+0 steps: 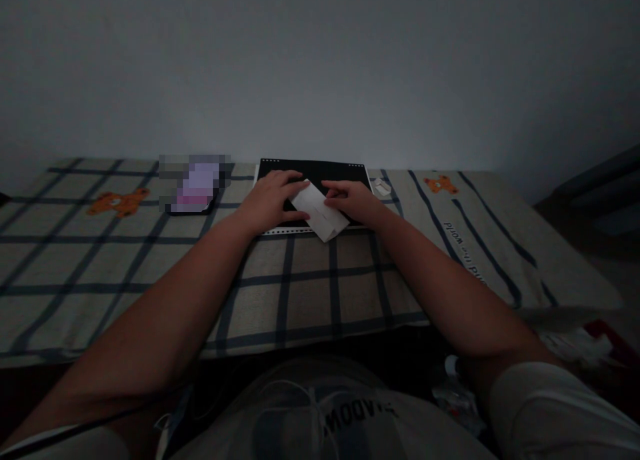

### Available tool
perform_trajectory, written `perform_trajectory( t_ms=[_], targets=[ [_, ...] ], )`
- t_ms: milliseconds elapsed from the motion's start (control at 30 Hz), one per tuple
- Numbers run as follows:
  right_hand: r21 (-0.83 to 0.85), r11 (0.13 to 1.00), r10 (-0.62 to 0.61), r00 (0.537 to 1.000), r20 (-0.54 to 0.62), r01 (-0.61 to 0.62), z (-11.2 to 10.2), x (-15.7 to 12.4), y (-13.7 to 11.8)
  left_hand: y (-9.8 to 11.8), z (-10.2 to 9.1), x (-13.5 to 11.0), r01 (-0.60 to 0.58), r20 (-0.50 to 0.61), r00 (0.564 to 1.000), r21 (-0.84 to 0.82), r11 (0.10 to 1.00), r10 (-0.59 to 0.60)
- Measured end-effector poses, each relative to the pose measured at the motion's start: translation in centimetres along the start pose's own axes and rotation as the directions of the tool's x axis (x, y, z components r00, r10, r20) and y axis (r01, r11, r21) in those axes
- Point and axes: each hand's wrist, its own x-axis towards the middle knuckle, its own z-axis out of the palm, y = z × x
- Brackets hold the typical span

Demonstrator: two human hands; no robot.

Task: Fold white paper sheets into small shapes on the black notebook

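A folded white sheet of paper lies tilted on a black board with white dotted edges, on a checked cloth. My left hand lies flat on the board, fingers stretched out and pressing the paper's left edge. My right hand rests on the paper's upper right side, fingers curled down with the tips pressing on it. Both forearms reach forward from the bottom of the view.
The checked cloth with orange bear prints covers the surface, up against a plain wall. A blurred-out phone-like object lies left of the board. A small white item sits at the board's right edge. Clutter lies low on the right.
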Motion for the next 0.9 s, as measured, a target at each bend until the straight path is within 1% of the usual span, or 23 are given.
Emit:
perform_trajectory(
  t_ms=[233, 333, 400, 500, 567, 633, 667, 700, 767, 833, 900],
  targets=[
    [0.126, 0.988, 0.090, 0.996, 0.013, -0.091, 0.0, 0.0, 0.3, 0.3, -0.2, 0.1, -0.013, -0.005, 1.000, -0.014, 1.000, 0.013],
    [0.168, 0.982, 0.078, 0.995, 0.067, -0.088, 0.1, 0.0, 0.6, 0.4, -0.2, 0.1, -0.015, -0.025, 1.000, -0.029, 0.999, 0.014],
    [0.169, 0.984, 0.052, 0.996, 0.078, -0.065, 0.1, -0.1, 0.7, 0.6, -0.4, 0.1, -0.022, -0.046, 0.999, -0.034, 0.999, 0.021],
    [0.192, 0.981, 0.029, 0.998, 0.056, -0.039, 0.1, -0.1, 0.7, 1.1, -1.2, -0.1, -0.029, -0.078, 0.997, -0.037, 0.999, 0.026],
    [0.266, 0.963, 0.041, 0.999, 0.035, -0.049, 0.1, -0.1, 0.6, 1.6, -1.9, -0.4, -0.022, -0.109, 0.994, -0.010, 1.000, 0.021],
    [0.355, 0.932, 0.080, 0.997, 0.013, -0.079, 0.0, 0.0, 0.5, 1.9, -2.4, -0.7, -0.001, -0.122, 0.992, 0.031, 1.000, 0.005],
    [0.389, 0.916, 0.102, 0.995, 0.002, -0.095, 0.0, 0.1, 0.6, 2.0, -2.5, -0.7, -0.014, -0.102, 0.995, 0.036, 0.999, 0.018],
    [0.412, 0.905, 0.122, 0.993, -0.005, -0.109, 0.0, 0.2, 0.6, 2.1, -2.5, -0.7, -0.051, -0.064, 0.997, 0.041, 0.998, 0.053],
    [0.421, 0.898, 0.146, 0.989, -0.013, -0.127, 0.0, 0.4, 0.8, 2.0, -2.3, -0.5, -0.115, -0.013, 0.993, 0.039, 0.993, 0.116],
    [0.382, 0.915, 0.144, 0.990, -0.012, -0.128, 0.0, 0.6, 1.1, 1.9, -2.0, -0.1, -0.110, 0.024, 0.994, 0.023, 0.994, 0.109],
    [0.333, 0.936, 0.125, 0.992, -0.009, -0.115, 0.0, 0.7, 1.4, 1.8, -1.7, 0.2, -0.091, 0.019, 0.996, 0.002, 0.996, 0.091]
  ],
)
